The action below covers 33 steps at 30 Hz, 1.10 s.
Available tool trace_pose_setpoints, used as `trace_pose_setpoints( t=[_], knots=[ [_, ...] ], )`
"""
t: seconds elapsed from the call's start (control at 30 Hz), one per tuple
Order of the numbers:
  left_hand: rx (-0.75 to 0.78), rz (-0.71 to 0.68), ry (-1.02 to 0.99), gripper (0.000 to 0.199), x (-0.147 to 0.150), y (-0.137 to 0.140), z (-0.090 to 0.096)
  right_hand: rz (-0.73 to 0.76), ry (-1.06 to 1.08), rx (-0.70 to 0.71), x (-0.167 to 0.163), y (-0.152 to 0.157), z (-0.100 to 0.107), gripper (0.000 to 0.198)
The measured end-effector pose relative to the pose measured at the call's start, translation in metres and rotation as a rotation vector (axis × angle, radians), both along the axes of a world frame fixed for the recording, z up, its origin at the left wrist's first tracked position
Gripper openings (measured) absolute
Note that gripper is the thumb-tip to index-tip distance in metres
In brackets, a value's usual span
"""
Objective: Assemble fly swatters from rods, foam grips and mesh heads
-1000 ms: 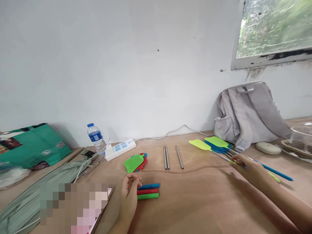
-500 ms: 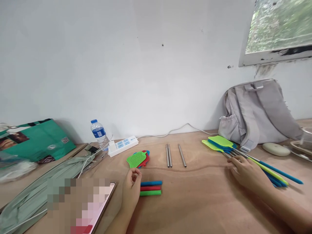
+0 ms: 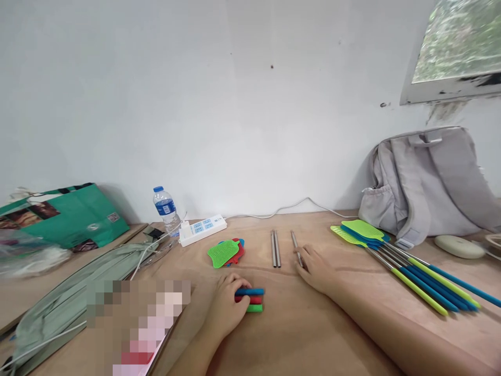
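My left hand (image 3: 227, 303) rests on three short handle grips lying side by side on the wooden table: blue (image 3: 252, 291), red (image 3: 255, 300) and green (image 3: 255, 308). Its fingers cover their left ends. My right hand (image 3: 313, 267) reaches to the single metal rod (image 3: 294, 239), fingertips on its near end. A pair of metal rods (image 3: 275, 248) lies just left of it. Loose swatter heads, green (image 3: 219, 254) over red and blue, sit behind my left hand. Several assembled fly swatters (image 3: 395, 257) lie at the right.
A grey backpack (image 3: 426, 180) leans on the wall at the right, a white oval object (image 3: 458, 246) beside it. A power strip (image 3: 202, 230) and water bottle (image 3: 166, 208) stand at the back left, a green bag (image 3: 66, 216) and grey cloth (image 3: 74, 282) further left.
My right hand left the assembled swatters and moved left to the single metal rod. My left hand came down onto the three coloured grips. The view shifted left.
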<state>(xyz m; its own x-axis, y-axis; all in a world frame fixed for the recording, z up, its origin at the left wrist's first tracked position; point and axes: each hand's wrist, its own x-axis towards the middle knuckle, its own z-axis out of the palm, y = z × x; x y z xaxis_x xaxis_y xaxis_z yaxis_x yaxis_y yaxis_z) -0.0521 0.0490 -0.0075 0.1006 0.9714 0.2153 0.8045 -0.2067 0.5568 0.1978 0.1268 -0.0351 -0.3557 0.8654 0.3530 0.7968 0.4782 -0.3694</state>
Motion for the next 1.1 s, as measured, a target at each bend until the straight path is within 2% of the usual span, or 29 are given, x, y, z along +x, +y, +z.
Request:
trace_pose_setpoints(
  t=[0.1, 0.17, 0.23, 0.3, 0.4, 0.5, 0.57, 0.63, 0.77, 0.9, 0.97, 1.1],
  knots=[
    [-0.009, -0.011, 0.001, 0.027, 0.001, -0.001, 0.002, -0.094, -0.042, -0.113, -0.012, 0.014, 0.007, 0.03],
    [-0.005, -0.022, 0.006, 0.027, 0.0, -0.001, 0.002, -0.109, -0.045, -0.143, -0.013, 0.016, 0.01, 0.029],
    [-0.002, -0.037, 0.008, 0.026, 0.0, 0.0, 0.001, -0.1, 0.044, -0.144, -0.01, 0.014, 0.01, 0.027],
    [0.006, -0.047, 0.001, 0.027, 0.0, -0.001, 0.001, -0.094, 0.235, -0.146, -0.004, 0.01, 0.009, 0.025],
    [0.071, -0.09, -0.017, 0.03, 0.0, -0.004, 0.005, -0.15, 0.635, -0.187, 0.006, 0.004, 0.007, 0.024],
    [0.137, -0.241, 0.035, 0.027, -0.001, -0.011, 0.014, -0.209, 1.048, -0.293, 0.014, -0.007, 0.005, 0.027],
    [0.122, -0.36, 0.11, 0.023, -0.002, -0.014, 0.02, -0.179, 1.262, -0.381, 0.019, -0.017, 0.003, 0.028],
    [0.084, -0.429, 0.165, 0.019, -0.002, -0.016, 0.025, -0.106, 1.384, -0.478, 0.022, -0.031, 0.001, 0.027],
    [0.035, -0.457, 0.186, 0.021, -0.003, -0.016, 0.028, -0.06, 1.426, -0.592, 0.023, -0.061, -0.002, 0.027],
    [0.028, -0.462, 0.198, 0.019, -0.003, -0.015, 0.028, -0.004, 1.222, -0.609, 0.019, -0.078, 0.002, 0.019],
    [0.031, -0.468, 0.219, 0.016, -0.003, -0.016, 0.028, 0.097, 1.21, -0.66, 0.016, -0.081, 0.006, 0.015],
    [0.029, -0.5, 0.256, 0.01, 0.0, -0.018, 0.029, 0.355, 1.34, -0.795, 0.014, -0.084, 0.013, 0.031]
  ],
)
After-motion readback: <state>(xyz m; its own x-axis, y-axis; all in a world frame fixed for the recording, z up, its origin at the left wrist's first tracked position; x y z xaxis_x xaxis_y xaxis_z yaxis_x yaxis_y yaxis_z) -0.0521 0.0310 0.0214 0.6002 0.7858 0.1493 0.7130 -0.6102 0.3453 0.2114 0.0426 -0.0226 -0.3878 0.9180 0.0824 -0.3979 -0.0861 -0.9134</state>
